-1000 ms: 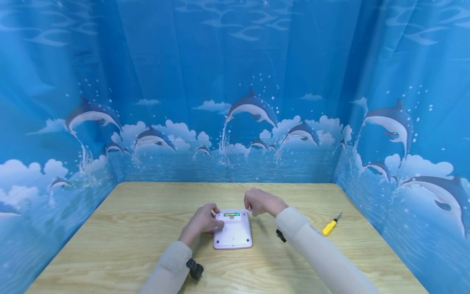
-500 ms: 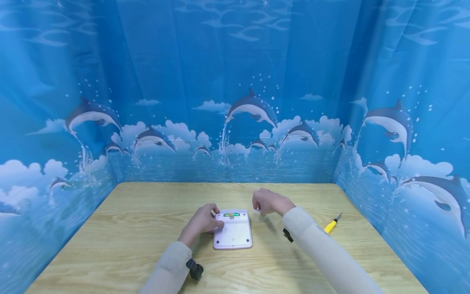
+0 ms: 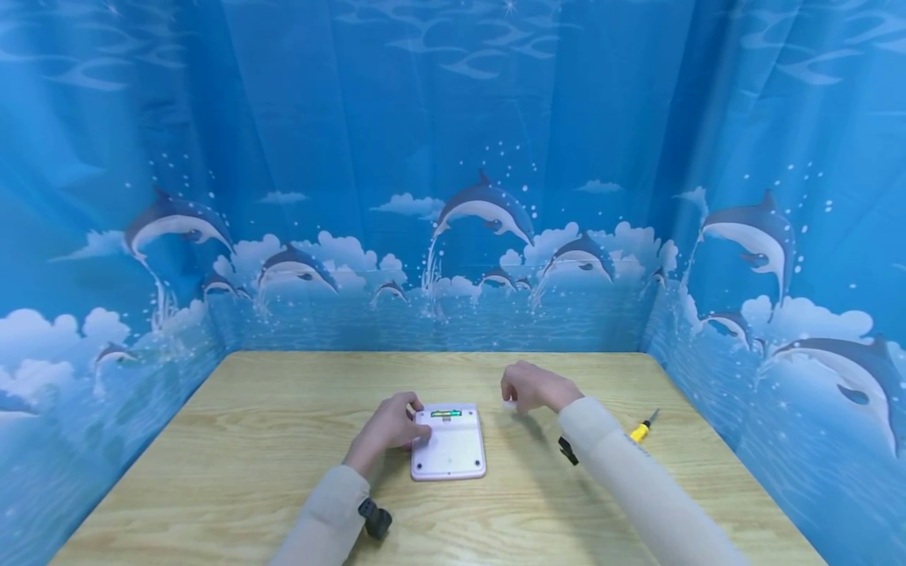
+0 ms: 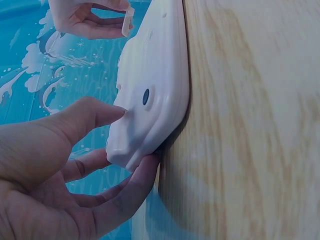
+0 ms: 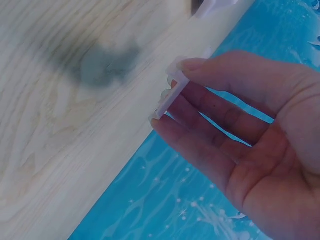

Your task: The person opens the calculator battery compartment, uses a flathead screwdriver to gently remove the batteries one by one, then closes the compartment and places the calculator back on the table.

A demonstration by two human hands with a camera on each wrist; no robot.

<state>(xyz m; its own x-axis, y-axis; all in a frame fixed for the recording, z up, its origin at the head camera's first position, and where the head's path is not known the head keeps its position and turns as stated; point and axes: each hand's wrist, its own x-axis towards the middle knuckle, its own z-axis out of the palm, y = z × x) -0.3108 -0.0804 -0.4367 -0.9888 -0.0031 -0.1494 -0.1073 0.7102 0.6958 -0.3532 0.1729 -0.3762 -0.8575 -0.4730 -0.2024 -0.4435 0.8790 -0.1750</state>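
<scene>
A pale pink-white calculator lies face down on the wooden table, its keys hidden. Near its far edge the battery compartment is uncovered, and a green battery sits inside. My left hand grips the calculator's left side, thumb on the back and fingers along the edge, as the left wrist view shows closely. Off to the right and above the table, my right hand pinches a small white battery cover between thumb and fingers. Dark round feet mark the calculator's corners.
A yellow-handled screwdriver lies on the right of the table, partly behind my right sleeve. Blue dolphin-print curtains enclose the table's back and sides.
My right hand has moved rightward from the calculator's upper right corner, carrying the battery cover. My left hand and the calculator have stayed in place.
</scene>
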